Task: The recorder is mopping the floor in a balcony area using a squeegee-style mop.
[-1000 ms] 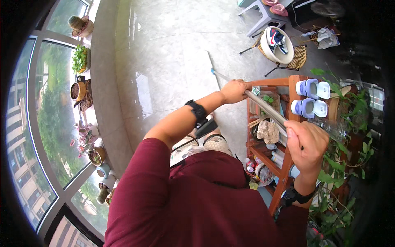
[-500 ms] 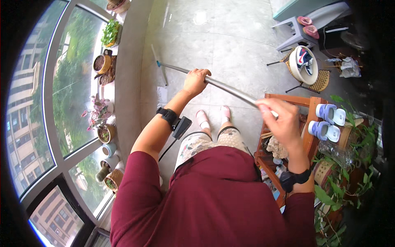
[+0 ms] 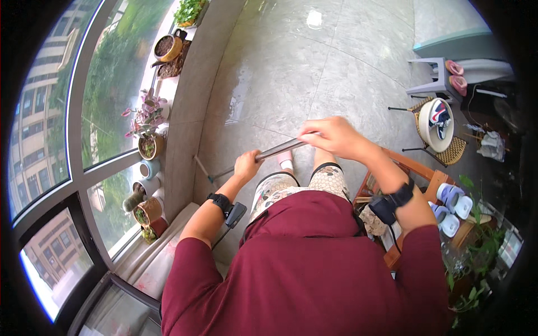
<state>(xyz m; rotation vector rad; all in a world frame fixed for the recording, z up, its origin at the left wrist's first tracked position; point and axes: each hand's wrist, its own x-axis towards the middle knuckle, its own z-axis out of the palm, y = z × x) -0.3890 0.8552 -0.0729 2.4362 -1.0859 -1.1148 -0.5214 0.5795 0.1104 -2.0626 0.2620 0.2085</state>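
Observation:
My left hand is closed around the metal pole of a floor squeegee, at about the middle of what shows. My right hand grips the pole's upper end, farther right and higher in the view. From there the pole slants down to the left, past my left forearm, to a blue joint and a thin pale blade. That blade rests low beside the foot of the window ledge; part of it is hidden behind my forearm.
Potted plants line the ledge on my left. The concrete floor shines wet in places. To the right stand a wooden rack with pale blue shoes, a woven stool bearing a basin of sneakers, and a grey stool.
My view and body have turned right. The squeegee's blade has come from the far left back nearer to me along the ledge, and my right hand has moved left and forward.

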